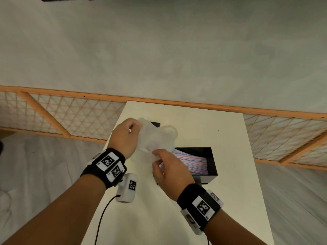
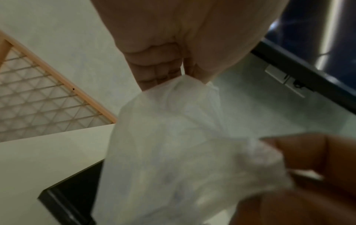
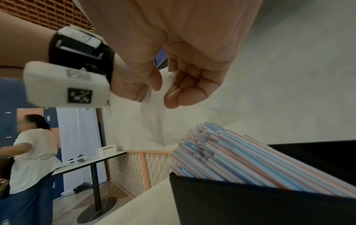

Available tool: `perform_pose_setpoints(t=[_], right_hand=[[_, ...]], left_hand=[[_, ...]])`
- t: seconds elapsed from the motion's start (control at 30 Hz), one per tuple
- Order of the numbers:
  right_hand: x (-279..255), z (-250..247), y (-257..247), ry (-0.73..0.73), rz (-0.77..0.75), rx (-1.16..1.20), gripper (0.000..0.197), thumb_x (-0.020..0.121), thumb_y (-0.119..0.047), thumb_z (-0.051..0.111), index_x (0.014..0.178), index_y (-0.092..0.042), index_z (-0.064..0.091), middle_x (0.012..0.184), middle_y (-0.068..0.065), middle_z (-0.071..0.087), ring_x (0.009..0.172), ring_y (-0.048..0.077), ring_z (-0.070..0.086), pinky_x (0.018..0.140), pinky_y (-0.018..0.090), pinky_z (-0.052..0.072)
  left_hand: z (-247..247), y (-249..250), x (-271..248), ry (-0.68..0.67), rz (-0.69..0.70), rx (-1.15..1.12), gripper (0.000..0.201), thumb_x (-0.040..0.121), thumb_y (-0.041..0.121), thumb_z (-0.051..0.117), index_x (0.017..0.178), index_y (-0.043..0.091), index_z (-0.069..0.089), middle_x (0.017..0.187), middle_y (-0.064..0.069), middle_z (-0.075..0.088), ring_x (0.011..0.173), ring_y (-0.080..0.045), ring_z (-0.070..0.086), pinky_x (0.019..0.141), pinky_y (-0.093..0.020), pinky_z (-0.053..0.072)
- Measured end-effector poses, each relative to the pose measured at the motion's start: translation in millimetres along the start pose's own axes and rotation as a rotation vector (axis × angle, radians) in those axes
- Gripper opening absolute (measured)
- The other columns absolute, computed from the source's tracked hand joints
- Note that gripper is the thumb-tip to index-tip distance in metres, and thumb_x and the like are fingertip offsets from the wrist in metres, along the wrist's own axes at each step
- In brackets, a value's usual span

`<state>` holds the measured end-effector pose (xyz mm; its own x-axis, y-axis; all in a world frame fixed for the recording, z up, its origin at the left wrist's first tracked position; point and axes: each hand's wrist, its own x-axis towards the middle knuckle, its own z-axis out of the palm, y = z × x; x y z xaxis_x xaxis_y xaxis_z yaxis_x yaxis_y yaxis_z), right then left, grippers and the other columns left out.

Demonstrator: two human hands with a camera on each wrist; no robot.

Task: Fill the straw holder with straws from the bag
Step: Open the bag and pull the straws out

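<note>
Both hands hold the bag [image 1: 155, 138] in the air above the table [image 1: 221, 191]. The left hand [image 1: 123, 137] pinches the bag's far upper edge between thumb and curled fingers. The right hand [image 1: 169, 167] pinches the near lower edge the same way; the right wrist view shows thumb and fingertips closed on the thin film.

The bag hangs slack and crumpled between the two hands. No straw is discernible through it, so it appears empty, though blur prevents certainty.

The straws [image 1: 191, 160] lie in the straw holder [image 1: 210, 156], a black open-topped box just beyond and to the right of the right hand. They lean in a dense slanted bundle that reaches the box rim and projects above it on the side nearest the hand.

Judgement: filling is essentially complete; the step in hand is clearing the bag.

Procedure for this step:
1. Keep both pinches firm; the film is light and slippery.
2. Lift the bag clear of the projecting straw ends before moving it sideways, to avoid dragging any out.
3. Check the bag for remaining straws.
4. Set the bag down away from the holder.
</note>
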<state>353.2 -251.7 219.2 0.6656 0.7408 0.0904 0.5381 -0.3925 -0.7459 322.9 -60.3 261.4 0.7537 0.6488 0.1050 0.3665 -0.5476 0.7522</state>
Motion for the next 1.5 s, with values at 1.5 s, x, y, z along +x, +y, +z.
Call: perform_pose_setpoints(t=[1.5], right_hand=[[-51.7, 1.6, 33.7, 0.019, 0.218, -0.303, 0.033, 0.091, -0.022, 0.064, 0.124, -0.020, 0.063, 0.120, -0.002, 0.060, 0.109, 0.017, 0.056, 0.088, 0.027, 0.048]], left_hand=[[11.6, -233.8, -82.6, -0.267, -0.942, -0.357, 0.088, 0.064, 0.063, 0.085, 0.129, 0.010, 0.059, 0.124, -0.008, 0.066, 0.099, -0.028, 0.068, 0.082, -0.041, 0.060]])
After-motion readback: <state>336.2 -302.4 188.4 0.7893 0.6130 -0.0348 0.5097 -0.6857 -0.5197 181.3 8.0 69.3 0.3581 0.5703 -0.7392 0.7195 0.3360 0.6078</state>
